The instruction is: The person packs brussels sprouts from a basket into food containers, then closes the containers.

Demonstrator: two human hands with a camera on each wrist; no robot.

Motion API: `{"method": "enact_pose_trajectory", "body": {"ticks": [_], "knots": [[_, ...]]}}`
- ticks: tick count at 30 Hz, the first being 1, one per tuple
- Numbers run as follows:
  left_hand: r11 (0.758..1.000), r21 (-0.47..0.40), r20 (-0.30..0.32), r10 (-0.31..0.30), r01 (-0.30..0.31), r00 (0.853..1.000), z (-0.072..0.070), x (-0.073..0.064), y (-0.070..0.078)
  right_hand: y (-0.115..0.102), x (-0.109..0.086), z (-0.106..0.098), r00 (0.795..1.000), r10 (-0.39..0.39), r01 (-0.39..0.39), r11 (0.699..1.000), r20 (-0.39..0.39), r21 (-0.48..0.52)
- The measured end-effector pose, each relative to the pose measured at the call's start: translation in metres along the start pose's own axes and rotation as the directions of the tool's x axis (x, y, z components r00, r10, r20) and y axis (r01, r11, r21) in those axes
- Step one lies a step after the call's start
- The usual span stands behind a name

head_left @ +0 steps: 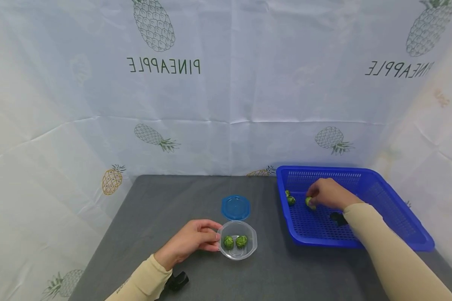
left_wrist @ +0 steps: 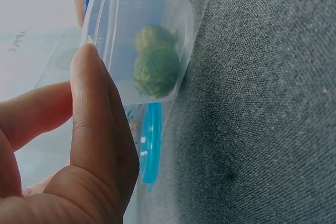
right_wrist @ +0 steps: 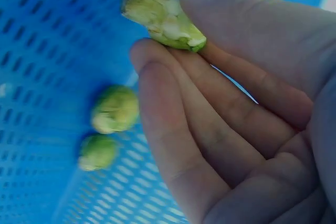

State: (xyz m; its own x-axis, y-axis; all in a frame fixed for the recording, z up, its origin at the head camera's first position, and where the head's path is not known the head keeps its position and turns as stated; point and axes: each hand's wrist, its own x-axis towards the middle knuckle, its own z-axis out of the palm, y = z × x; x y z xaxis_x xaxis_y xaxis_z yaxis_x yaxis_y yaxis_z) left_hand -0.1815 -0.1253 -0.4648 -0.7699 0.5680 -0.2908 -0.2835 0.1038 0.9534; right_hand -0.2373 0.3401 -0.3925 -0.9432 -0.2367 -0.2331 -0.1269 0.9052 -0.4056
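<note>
A: How is the right hand (head_left: 330, 195) posing itself?
B: Its forearm, in a pale sleeve (head_left: 393, 255), is coming from the lower right of the head view and is crossing over the near rim of the blue basket (head_left: 324, 242). The wrist is bending so that the fingertips are pointing to the basket's left side.
A: Is this hand grasping something?
B: Yes, its thumb is pressing one green sprout (right_wrist: 163, 17) against the fingers, inside the basket. Whether this sprout is touching the basket floor, I cannot tell.
A: What is lying near to it?
B: Two loose sprouts (head_left: 291, 201) are lying close together, beside the basket's left wall.
A: And the left hand (head_left: 196, 239)?
B: It is reaching from the lower left, with the palm turning inward. The thumb and fingers are holding the clear container (head_left: 252, 247) at its left edge. The container is standing upright on the grey table (head_left: 278, 274).
A: What is the container holding?
B: Two green sprouts (head_left: 241, 241) are sitting inside, side by side. The blue lid (head_left: 235, 207) is lying just behind it.
</note>
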Motion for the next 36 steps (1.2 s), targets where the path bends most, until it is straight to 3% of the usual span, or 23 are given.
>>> {"method": "enact_pose_trajectory", "body": {"ticks": [16,21,28,36], "knots": [[1.0,0.001,-0.001,0.001,-0.001,1.0,0.0,-0.004,0.003,-0.08,-0.054,-0.009,0.981,-0.082,0.098,0.992,-0.177,0.08],[1.0,-0.001,-0.004,0.001,-0.001,1.0,0.0,-0.003,0.001,-0.109,-0.055,0.007,0.967,-0.141,0.166,0.981,-0.212,0.101],[1.0,0.0,-0.01,-0.01,0.01,1.0,0.001,-0.004,-0.001,-0.145,-0.043,0.041,0.964,-0.21,0.237,0.957,-0.166,0.166],[1.0,-0.005,-0.016,-0.009,0.009,1.0,0.0,-0.004,0.001,-0.174,-0.033,0.08,0.94,-0.316,0.336,0.924,-0.132,0.184]]}}
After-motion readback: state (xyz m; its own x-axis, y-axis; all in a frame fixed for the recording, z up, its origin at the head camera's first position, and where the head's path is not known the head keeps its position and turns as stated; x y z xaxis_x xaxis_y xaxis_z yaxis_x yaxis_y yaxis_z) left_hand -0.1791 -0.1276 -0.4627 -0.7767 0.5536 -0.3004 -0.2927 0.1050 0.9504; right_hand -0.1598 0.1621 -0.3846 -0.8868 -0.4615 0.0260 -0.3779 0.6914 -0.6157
